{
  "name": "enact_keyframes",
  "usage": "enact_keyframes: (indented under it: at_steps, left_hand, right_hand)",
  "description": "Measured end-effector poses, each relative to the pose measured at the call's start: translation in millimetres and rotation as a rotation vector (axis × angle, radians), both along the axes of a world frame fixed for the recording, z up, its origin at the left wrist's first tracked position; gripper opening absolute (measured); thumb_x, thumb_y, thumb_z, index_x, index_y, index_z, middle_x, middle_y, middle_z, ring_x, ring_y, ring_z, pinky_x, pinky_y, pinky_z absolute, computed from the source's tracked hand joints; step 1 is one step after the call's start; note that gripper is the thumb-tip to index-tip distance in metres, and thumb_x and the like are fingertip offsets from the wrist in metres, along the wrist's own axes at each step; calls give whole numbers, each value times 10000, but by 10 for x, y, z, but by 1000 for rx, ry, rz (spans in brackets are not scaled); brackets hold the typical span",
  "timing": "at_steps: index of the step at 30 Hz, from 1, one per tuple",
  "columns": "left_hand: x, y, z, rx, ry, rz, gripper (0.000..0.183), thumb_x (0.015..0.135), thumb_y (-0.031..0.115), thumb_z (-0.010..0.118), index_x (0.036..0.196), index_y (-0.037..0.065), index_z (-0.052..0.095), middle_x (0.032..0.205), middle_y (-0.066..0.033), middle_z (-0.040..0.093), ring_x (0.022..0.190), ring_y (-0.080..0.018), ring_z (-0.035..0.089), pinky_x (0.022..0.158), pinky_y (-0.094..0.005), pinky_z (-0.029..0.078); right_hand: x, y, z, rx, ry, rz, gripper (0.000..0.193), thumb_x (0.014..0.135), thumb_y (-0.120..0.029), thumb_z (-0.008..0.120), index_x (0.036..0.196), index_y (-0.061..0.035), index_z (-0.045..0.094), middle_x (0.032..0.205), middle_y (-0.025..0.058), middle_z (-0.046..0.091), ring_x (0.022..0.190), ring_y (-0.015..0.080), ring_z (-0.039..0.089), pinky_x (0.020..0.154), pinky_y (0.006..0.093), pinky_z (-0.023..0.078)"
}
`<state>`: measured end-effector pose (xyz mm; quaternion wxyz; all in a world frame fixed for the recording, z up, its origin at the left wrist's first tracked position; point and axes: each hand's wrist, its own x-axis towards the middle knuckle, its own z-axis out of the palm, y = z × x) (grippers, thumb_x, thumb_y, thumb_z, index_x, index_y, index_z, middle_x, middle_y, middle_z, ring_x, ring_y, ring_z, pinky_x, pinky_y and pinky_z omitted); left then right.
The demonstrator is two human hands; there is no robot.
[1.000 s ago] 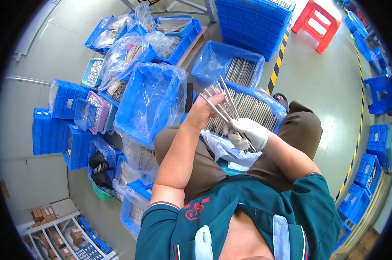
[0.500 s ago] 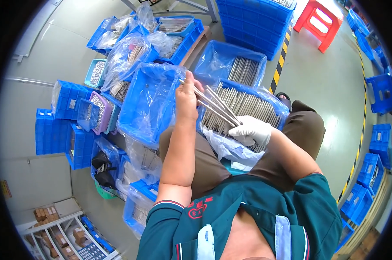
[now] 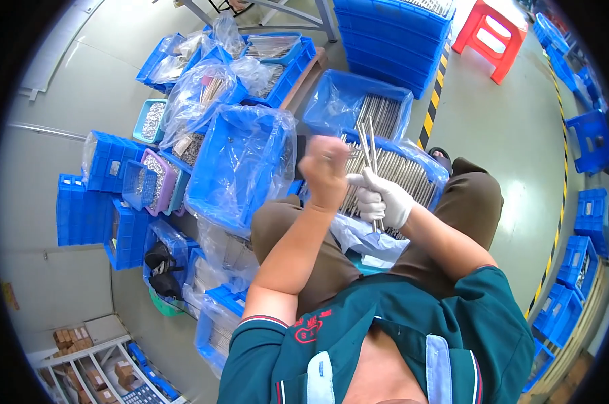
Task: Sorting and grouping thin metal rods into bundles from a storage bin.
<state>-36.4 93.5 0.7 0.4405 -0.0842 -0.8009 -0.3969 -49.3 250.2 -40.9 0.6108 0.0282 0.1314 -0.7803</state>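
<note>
Head view, nearest first: what are the hands doing?

The gloved right hand has its fingers curled round a few metal rods, their upper ends splayed and their lower ends poking out below the fist. The bare left hand is up just beside them, too blurred for me to tell whether its fingers are closed on anything

Where are those rods, exactly?

In the right fist, up over the near blue tub, where many more rods lie side by side. A pale plastic sheet hangs over the tub's near edge, toward the knees

What could go wrong from here?

I'd worry about one slipping. The bunch is gripped low and fans out on top, so a loosened grip or a knock from the left hand could let a rod drop out and land askew across the tub's row

And farther out?

A blue crate with clear film over its rim stands to the left. Beyond the near tub is a second blue bin with rods of its own, then a tall stack of blue crates and, past the striped floor tape, a red stool
</note>
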Motion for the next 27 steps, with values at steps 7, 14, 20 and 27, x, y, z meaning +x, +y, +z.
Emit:
enact_keyframes:
  at_steps: [7, 14, 20, 27]
  left_hand:
    - [251, 419, -66, -491, -3, -207, 342, 650, 354, 739, 920, 159, 661, 830, -21, 536, 621, -179, 572, 511, -292, 453]
    - [348, 236, -460, 525, -1115, -285, 449, 743, 139, 709, 1135, 25, 524, 745, 9, 489, 605, -77, 452, 528, -209, 364]
    - [105, 169, -682, 1741, -981, -572, 95, 923, 117, 501, 942, 24, 508, 799, -78, 538, 633, -164, 496, 557, -263, 422]
    - [-114, 334, -438, 2002, -725, -765, 279, 989, 301, 324, 1021, 93, 507, 1023, -116, 593, 963, -283, 583, 896, -423, 454]
  right_hand:
    - [-252, 47, 25, 299, 16, -422, 241, 889, -322, 574, 783, -106, 576, 665, 3, 552, 567, 132, 530, 544, 260, 461]
    - [-673, 357, -66, 311, 71, -689, 263, 871, -228, 581, 671, -110, 457, 698, 60, 544, 623, 198, 573, 569, 295, 506]
    - [-596, 255, 185, 198, 215, -730, 266, 912, -354, 543, 791, -131, 464, 642, -27, 386, 522, 73, 342, 497, 230, 309]
    - [-48, -358, 601, 549, 686, -938, 237, 907, -225, 560, 735, -92, 466, 619, 6, 459, 537, 111, 438, 526, 255, 386]
